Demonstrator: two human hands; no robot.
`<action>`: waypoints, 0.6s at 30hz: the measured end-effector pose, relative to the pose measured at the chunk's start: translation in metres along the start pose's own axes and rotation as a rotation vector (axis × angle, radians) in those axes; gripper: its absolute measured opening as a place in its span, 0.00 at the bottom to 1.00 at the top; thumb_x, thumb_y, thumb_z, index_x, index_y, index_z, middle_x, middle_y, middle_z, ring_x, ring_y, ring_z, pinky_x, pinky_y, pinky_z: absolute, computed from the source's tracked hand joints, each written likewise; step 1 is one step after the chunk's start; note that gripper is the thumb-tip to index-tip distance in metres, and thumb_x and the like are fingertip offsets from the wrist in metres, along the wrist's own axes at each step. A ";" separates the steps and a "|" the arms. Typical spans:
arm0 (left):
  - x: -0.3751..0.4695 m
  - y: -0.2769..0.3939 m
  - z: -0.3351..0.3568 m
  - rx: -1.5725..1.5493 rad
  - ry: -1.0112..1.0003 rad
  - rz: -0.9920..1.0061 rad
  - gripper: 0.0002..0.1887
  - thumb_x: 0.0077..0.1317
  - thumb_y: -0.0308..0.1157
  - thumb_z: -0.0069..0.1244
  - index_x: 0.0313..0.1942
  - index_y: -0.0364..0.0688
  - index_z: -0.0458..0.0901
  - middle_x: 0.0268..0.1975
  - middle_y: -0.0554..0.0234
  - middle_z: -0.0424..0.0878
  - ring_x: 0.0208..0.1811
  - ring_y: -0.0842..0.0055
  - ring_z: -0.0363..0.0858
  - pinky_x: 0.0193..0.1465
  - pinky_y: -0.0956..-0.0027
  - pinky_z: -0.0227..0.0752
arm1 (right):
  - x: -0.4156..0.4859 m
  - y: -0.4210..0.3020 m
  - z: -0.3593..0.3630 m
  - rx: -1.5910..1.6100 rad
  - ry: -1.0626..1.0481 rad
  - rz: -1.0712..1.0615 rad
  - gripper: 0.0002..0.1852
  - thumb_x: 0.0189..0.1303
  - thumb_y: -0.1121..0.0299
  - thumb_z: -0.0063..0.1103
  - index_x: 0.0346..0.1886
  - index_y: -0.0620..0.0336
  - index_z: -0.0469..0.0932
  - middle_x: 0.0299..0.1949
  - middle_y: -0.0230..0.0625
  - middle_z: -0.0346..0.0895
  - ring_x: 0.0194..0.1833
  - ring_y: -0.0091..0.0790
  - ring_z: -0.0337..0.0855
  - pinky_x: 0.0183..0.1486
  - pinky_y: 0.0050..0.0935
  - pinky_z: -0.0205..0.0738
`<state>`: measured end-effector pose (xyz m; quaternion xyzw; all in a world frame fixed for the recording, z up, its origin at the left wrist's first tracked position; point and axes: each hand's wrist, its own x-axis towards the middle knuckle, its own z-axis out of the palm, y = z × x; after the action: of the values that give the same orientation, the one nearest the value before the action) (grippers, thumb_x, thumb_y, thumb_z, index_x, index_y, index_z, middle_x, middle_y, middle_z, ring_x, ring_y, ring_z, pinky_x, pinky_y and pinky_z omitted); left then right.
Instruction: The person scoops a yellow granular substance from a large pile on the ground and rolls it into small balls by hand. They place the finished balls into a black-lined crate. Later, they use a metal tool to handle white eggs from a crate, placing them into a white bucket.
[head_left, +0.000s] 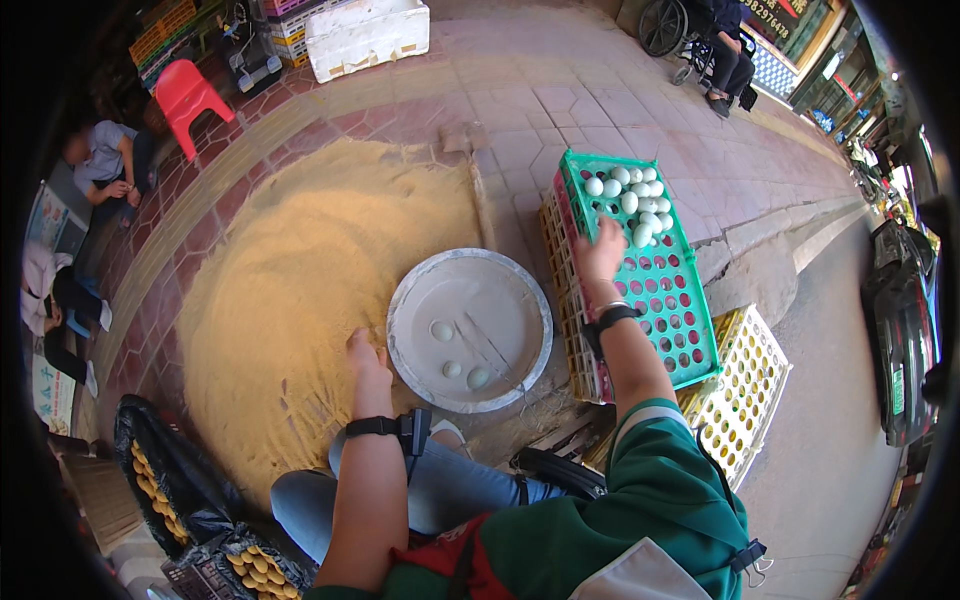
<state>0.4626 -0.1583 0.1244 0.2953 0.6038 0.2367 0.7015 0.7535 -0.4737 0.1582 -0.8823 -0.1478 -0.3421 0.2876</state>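
My right hand (602, 252) reaches over a green plastic egg tray (664, 300), just left of a cluster of pale bluish eggs (630, 201) at its far end. No egg shows in its fingers. My left hand (367, 358) hangs beside the left rim of a round metal basin (543, 311), over a heap of yellow husk-like grains (300, 247). Its fingers are partly hidden, and I cannot tell whether they hold anything. Grey slurry (480, 300) fills the basin. Several eggs (442, 331) sit partly sunk in it, near a thin wire (491, 341).
Stacked crates (561, 285) support the green tray; a cream perforated crate (739, 397) stands nearer. Black-lined crates of coated eggs (259, 571) are at lower left. A red plastic chair (187, 101), seated people (112, 161), a white foam box (367, 37), a wheelchair (694, 37) and a dark car (900, 330) surround me.
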 end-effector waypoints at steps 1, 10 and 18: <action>-0.003 -0.003 0.005 0.015 -0.102 -0.015 0.25 0.61 0.46 0.47 0.58 0.48 0.69 0.60 0.64 0.70 0.58 0.72 0.67 0.57 0.63 0.61 | 0.003 0.031 -0.009 -0.095 -0.030 0.121 0.34 0.45 0.69 0.66 0.59 0.59 0.65 0.54 0.48 0.68 0.56 0.51 0.68 0.59 0.43 0.63; -0.057 -0.009 0.047 0.156 -0.580 0.083 0.14 0.63 0.40 0.49 0.49 0.49 0.76 0.46 0.67 0.78 0.47 0.76 0.74 0.46 0.69 0.66 | 0.021 0.136 -0.001 -0.147 -0.194 0.561 0.48 0.47 0.54 0.68 0.70 0.55 0.52 0.61 0.57 0.61 0.62 0.56 0.63 0.63 0.45 0.59; -0.085 -0.007 0.076 0.261 -0.647 0.022 0.10 0.66 0.36 0.47 0.46 0.47 0.77 0.42 0.70 0.80 0.41 0.82 0.77 0.42 0.75 0.68 | 0.091 0.123 0.021 -0.356 -0.406 0.775 0.40 0.51 0.53 0.64 0.63 0.56 0.56 0.56 0.63 0.64 0.58 0.59 0.69 0.58 0.49 0.68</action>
<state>0.5236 -0.2319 0.1873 0.4486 0.3722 0.0592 0.8104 0.8863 -0.5521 0.1584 -0.9570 0.2003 -0.0502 0.2038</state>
